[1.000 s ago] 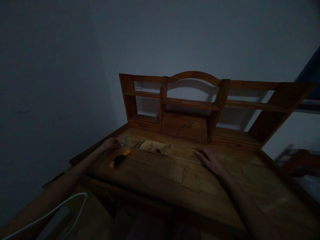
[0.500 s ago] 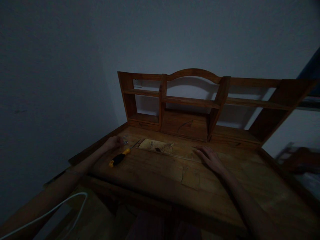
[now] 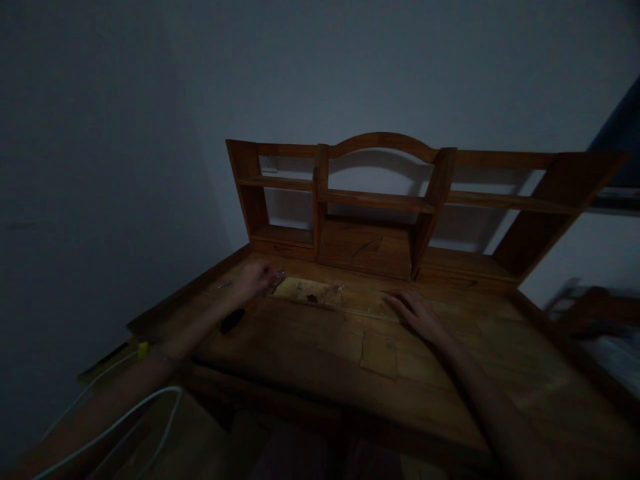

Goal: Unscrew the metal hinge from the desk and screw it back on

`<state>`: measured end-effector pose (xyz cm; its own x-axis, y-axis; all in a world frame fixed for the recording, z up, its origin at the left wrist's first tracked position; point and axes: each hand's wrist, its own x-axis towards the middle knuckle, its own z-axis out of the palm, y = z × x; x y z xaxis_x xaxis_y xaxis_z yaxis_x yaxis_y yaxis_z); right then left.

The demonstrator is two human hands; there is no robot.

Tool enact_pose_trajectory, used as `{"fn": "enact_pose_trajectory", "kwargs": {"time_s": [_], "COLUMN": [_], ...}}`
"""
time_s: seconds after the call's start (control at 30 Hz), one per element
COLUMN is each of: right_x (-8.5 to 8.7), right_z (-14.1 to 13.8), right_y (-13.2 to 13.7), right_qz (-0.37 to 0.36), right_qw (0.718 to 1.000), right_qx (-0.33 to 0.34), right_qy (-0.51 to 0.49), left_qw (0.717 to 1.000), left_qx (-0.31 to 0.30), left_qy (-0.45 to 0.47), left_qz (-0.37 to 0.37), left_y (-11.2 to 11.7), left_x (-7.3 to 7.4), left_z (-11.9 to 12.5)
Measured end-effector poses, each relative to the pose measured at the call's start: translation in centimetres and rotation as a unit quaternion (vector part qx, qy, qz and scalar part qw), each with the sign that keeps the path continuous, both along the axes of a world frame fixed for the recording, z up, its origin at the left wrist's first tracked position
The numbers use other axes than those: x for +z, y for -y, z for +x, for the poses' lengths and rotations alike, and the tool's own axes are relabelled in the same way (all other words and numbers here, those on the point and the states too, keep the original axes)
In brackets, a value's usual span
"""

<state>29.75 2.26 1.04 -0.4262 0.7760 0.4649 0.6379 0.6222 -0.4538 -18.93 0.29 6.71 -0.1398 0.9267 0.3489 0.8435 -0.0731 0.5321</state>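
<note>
My left hand (image 3: 254,280) is closed above the left part of the desk, its fingers pinched on a small shiny metal piece (image 3: 281,274) whose kind I cannot make out. Below that wrist lies a screwdriver; its black handle (image 3: 232,321) shows, while the hand and forearm cover much of the rest. A torn, pale strip (image 3: 295,288) with a dark hole is just right of the left fingers. My right hand (image 3: 414,312) rests on the desk with fingers stretched out, near the strip's right end. Another small metal piece (image 3: 225,285) lies left of my left hand.
A wooden shelf unit (image 3: 377,199) stands along the back of the desk (image 3: 310,360), against the wall. A thin rectangular patch (image 3: 379,355) marks the desktop in front of my right hand. A white cable (image 3: 150,398) loops by my left forearm.
My left hand has moved right with a small metal piece, over the screwdriver's shaft toward the torn strip. A metal piece now shows left of it. My right hand stays put; the view has shifted slightly.
</note>
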Motion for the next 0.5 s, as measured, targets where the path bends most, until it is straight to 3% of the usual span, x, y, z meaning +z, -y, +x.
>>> {"fn": "enact_pose_trajectory", "kwargs": {"time_s": [0.07,0.13,0.23,0.3,0.37,0.5], "right_x": [0.0,0.1,0.3,0.5,0.7,1.3], "right_z": [-0.1,-0.2,-0.3,-0.4,-0.5,-1.0], "right_y": [0.0,0.1,0.3,0.5,0.7,1.3], "right_qz": [-0.005,-0.006,0.000,0.001,-0.003,0.004], "right_qw": [1.000,1.000,1.000,1.000,1.000,1.000], "right_qx": [0.002,0.004,0.006,0.008,0.008,-0.004], "right_qy": [-0.002,-0.007,-0.011,-0.010,-0.008,-0.007], "left_qw": [0.992,0.959,0.873,0.817,0.783,0.776], "left_qx": [-0.066,-0.140,-0.248,-0.281,-0.286,-0.323], "left_qy": [0.094,0.230,0.417,0.503,0.553,0.540], "left_qz": [0.054,0.090,0.049,0.015,0.008,-0.042], "left_y": [-1.1,-2.3,-4.3,-5.5,-6.4,-6.7], "left_x": [0.5,0.7,0.2,-0.8,-1.9,-4.2], "left_z": [4.0,8.3,14.8,18.5,21.4,24.0]}}
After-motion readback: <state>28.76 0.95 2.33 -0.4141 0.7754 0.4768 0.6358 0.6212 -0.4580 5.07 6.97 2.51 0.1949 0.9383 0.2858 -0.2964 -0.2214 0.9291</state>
